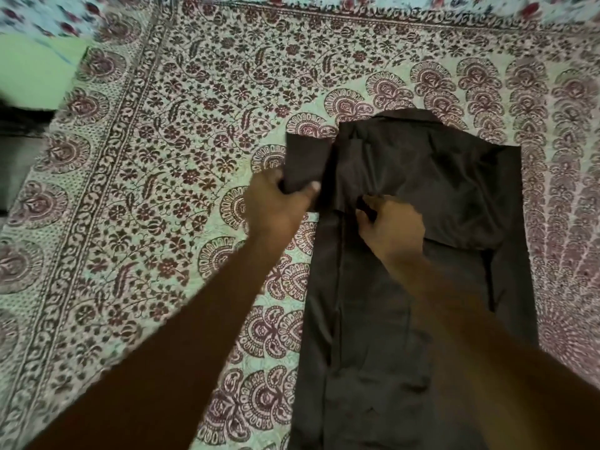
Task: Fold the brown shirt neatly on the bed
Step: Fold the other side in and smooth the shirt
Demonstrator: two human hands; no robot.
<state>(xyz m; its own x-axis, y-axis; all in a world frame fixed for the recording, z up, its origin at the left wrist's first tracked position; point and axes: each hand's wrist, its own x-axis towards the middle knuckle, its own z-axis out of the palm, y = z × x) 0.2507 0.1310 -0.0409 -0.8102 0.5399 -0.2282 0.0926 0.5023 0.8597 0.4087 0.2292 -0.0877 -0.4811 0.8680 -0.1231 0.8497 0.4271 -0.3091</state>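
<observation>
I see the left hand [279,203] gripping the sleeve [306,164], the right hand [389,228] pinching the shirt [406,303] (slippery-looking cloth), so an uneven pull could skew the fold.

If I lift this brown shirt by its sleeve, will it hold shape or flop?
Probably floppy: the brown shirt bunches where the left hand grips its sleeve and the right hand pinches the fabric. It looks thin and light, lying flat on the bedsheet. Its faint sheen suggests folds may slip.
</observation>
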